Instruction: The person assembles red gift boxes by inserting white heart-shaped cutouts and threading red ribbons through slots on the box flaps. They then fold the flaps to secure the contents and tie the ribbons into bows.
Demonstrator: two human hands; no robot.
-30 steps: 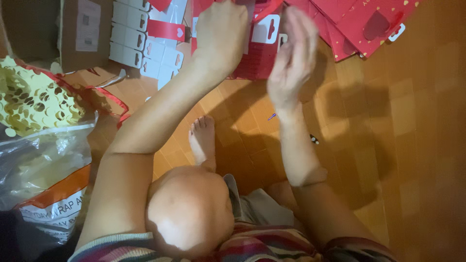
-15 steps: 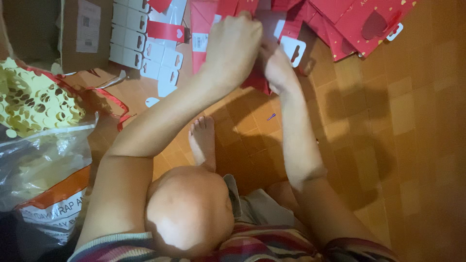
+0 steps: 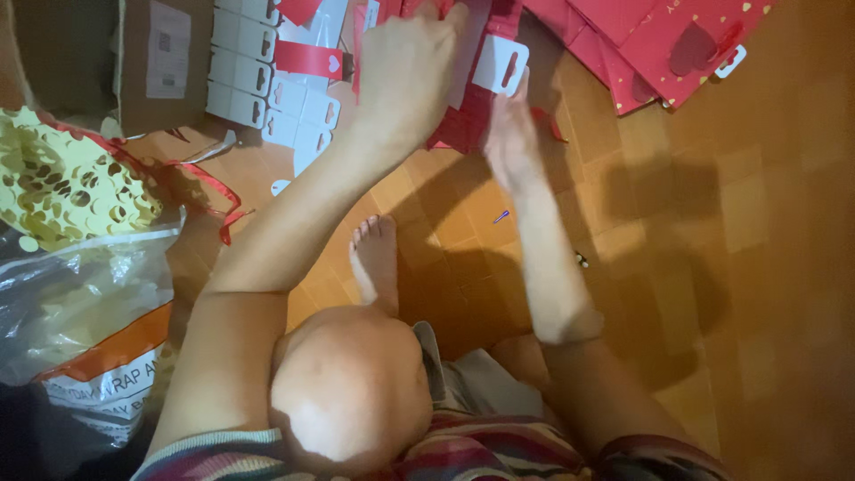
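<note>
I sit on a wooden floor. My left hand [image 3: 408, 73] reaches forward and grips the top of a folded red paper box [image 3: 463, 120] with a white hanger tab [image 3: 499, 64]. Just right of it, my right hand [image 3: 511, 135] has its fingers stretched up along the same box, the fingertips at the tab's lower edge. The far side of the box is hidden behind my left hand.
More flat red boxes [image 3: 663, 40] lie at the top right. White tab pieces [image 3: 258, 58] and a brown carton [image 3: 147, 58] sit at the top left. Yellow cut-out paper [image 3: 62, 183], a plastic bag [image 3: 85, 303] and red ribbon [image 3: 216, 191] fill the left. My bare foot [image 3: 374, 258] rests mid-floor.
My right hand went from open and apart to closing in on the red box, then slid a little lower and right. The box has turned so its white tab faces up.
</note>
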